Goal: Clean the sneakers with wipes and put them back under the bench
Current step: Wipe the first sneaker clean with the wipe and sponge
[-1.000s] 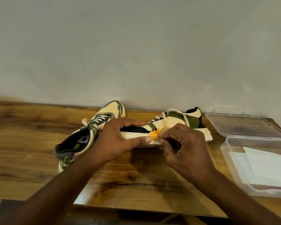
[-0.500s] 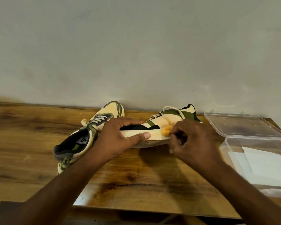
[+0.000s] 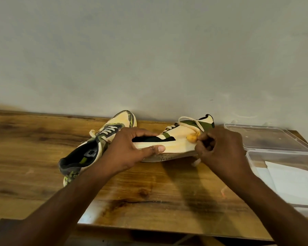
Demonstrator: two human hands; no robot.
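Observation:
Two cream, green and black sneakers are on the wooden bench top [image 3: 34,157]. One sneaker [image 3: 96,146] lies at the left, its toe towards the wall. My left hand [image 3: 132,148] grips the toe end of the other sneaker [image 3: 178,139], tilted on its side with the sole edge facing me and lifted a little. My right hand [image 3: 220,146] pinches a crumpled, orange-stained wipe [image 3: 192,137] against that sneaker's side near the heel. A loose lace end hangs below my right hand.
A clear plastic box [image 3: 252,157] with white wipes [image 3: 292,181] inside sits at the right edge of the bench. Its clear lid [image 3: 267,137] lies just behind it. A plain wall rises right behind the sneakers. The bench's front edge is close to me.
My right hand has slid the wipe rightwards along the sneaker's side, from mid-sole towards the heel. The sneaker has tipped further onto its side. My left hand keeps its grip.

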